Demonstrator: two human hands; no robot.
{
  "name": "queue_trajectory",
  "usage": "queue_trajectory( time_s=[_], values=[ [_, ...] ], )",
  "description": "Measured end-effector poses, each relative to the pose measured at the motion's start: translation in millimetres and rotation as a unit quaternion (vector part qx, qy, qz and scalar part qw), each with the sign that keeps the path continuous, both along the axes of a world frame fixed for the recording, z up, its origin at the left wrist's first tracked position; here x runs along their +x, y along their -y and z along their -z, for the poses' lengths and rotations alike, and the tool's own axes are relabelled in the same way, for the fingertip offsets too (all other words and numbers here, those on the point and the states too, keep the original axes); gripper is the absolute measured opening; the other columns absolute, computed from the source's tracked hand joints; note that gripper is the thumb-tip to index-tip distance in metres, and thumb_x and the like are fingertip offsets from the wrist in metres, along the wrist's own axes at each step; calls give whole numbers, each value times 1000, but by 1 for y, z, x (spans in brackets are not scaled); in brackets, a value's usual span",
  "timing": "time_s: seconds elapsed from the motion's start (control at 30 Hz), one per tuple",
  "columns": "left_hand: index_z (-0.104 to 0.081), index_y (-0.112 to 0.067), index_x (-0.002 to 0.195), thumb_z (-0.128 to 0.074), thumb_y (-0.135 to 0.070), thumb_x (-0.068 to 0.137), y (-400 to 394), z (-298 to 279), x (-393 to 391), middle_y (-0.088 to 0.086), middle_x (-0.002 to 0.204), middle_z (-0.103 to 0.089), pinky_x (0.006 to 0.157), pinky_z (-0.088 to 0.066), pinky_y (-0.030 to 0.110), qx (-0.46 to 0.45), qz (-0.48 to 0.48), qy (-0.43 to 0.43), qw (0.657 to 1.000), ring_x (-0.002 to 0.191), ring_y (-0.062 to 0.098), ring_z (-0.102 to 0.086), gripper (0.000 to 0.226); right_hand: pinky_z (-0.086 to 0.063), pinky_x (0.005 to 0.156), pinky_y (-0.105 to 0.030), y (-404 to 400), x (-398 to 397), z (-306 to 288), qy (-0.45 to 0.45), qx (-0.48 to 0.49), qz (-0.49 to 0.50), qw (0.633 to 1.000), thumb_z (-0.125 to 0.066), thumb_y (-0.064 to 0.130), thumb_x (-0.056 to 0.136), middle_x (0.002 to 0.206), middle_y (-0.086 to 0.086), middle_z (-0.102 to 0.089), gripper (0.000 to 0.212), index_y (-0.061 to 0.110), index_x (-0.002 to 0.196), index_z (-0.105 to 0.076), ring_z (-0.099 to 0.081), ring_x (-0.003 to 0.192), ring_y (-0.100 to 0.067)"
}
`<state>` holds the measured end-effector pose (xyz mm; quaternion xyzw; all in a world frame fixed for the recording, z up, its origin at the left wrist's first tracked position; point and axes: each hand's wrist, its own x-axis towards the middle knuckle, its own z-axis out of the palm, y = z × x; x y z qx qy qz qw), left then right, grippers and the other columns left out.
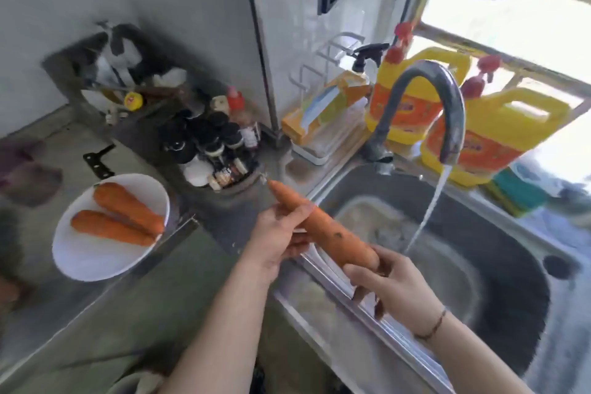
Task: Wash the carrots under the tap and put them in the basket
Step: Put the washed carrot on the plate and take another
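Orange carrot [323, 227], gripped at both ends by left hand [281, 235] and right hand [387, 281] over the sink [511, 265] rim, short of the water stream [428, 211]: carry it under and turn while rubbing.

Orange carrot [326, 227] with one dark speck; two orange carrots [121, 217] on a white plate [92, 259]; yellow jugs [499, 134] bear orange-red labels and seemingly red caps; grey counter [64, 313]
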<state>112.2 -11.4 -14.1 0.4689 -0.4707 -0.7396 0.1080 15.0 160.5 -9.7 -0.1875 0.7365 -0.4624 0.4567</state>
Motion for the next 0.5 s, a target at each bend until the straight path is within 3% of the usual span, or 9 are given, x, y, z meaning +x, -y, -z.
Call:
queue_trajectory(
  time_s=[0.13, 0.23, 0.3, 0.33, 0.37, 0.4, 0.43, 0.5],
  values=[
    [-66, -13, 110, -67, -32, 93, -30, 13, -46, 8, 98, -76, 77, -53, 31, 0, 51, -4, 999, 77, 18, -74, 25, -46, 44, -30, -34, -44, 17, -22, 19, 22, 999, -75, 18, 85, 74, -12, -72, 16, 12, 97, -67, -72, 68, -32],
    [-66, -14, 110, -67, -33, 93, -42, 20, -71, 9, 107, -75, 79, -55, 32, -5, 69, 16, 997, 90, 24, -73, 25, -46, 44, -30, -48, -70, 28, -38, 20, 27, 999, -76, 19, 84, 75, -14, -73, 15, 14, 96, -69, -72, 66, -30],
    [-67, -16, 102, -67, -35, 93, -45, 25, -82, 11, 102, -76, 77, -56, 34, -31, 86, 43, 995, 85, 24, -73, 21, -46, 44, -29, -53, -82, 33, -44, 22, 27, 998, -76, 20, 83, 73, -12, -73, 14, 16, 95, -70, -72, 64, -26],
    [-68, -18, 94, -67, -40, 92, -45, 28, -85, 9, 92, -76, 73, -55, 36, -99, 114, 80, 985, 77, 21, -71, 22, -45, 44, -27, -55, -87, 36, -48, 29, 31, 998, -77, 21, 82, 72, -11, -73, 15, 16, 94, -70, -71, 62, -22],
    [-65, -20, 82, -66, -47, 91, -43, 35, -88, 2, 80, -72, 68, -51, 36, -226, 156, 134, 952, 69, 18, -66, 28, -44, 44, -23, -56, -92, 38, -55, 39, 39, 997, -78, 23, 80, 71, -9, -73, 17, 16, 94, -71, -69, 60, -18],
    [-60, -23, 73, -64, -54, 88, -43, 42, -90, -7, 70, -65, 64, -46, 33, -389, 176, 184, 885, 66, 15, -59, 35, -43, 45, -19, -57, -98, 41, -68, 52, 45, 995, -80, 27, 78, 70, -6, -73, 21, 18, 94, -71, -67, 58, -13],
    [-57, -26, 70, -62, -57, 87, -44, 44, -92, -12, 68, -58, 63, -42, 30, -536, 170, 171, 809, 68, 13, -53, 36, -44, 46, -17, -59, -104, 44, -83, 64, 47, 993, -81, 31, 76, 69, -2, -72, 23, 20, 94, -71, -65, 57, -10],
    [-63, -24, 85, -58, -58, 88, -46, 50, -102, -10, 83, -61, 77, -43, 30, -668, 212, 20, 713, 83, 13, -52, 35, -48, 53, -20, -62, -116, 49, -109, 81, 38, 990, -83, 36, 73, 65, 2, -71, 25, 22, 90, -70, -65, 57, -8]
  ],
)
